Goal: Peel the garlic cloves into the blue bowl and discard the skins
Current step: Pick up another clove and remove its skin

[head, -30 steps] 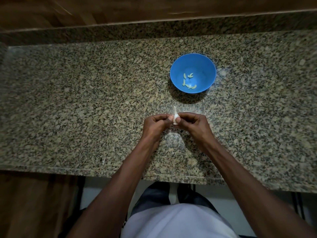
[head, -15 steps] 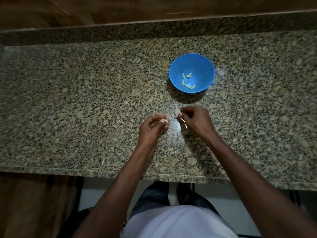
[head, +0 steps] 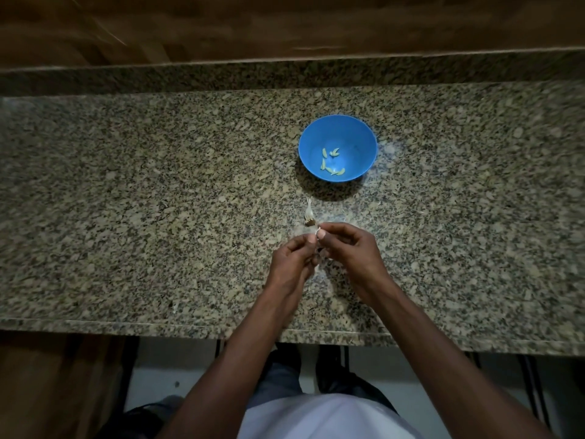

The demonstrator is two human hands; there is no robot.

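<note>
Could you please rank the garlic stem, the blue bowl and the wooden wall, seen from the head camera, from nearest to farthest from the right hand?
1. Garlic stem: on the counter just beyond the right hand.
2. Blue bowl: farther back, slightly right.
3. Wooden wall: behind the counter, farthest.

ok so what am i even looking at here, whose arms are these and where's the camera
No machine here: these are a person's two bare arms, filmed by a camera worn on their head, looking down at a granite counter. The left hand and right hand meet and pinch a small garlic clove between their fingertips, peeling it. Just beyond them lies a stripped garlic stem with bits of skin around. Further back stands a blue bowl holding a few peeled cloves.
</note>
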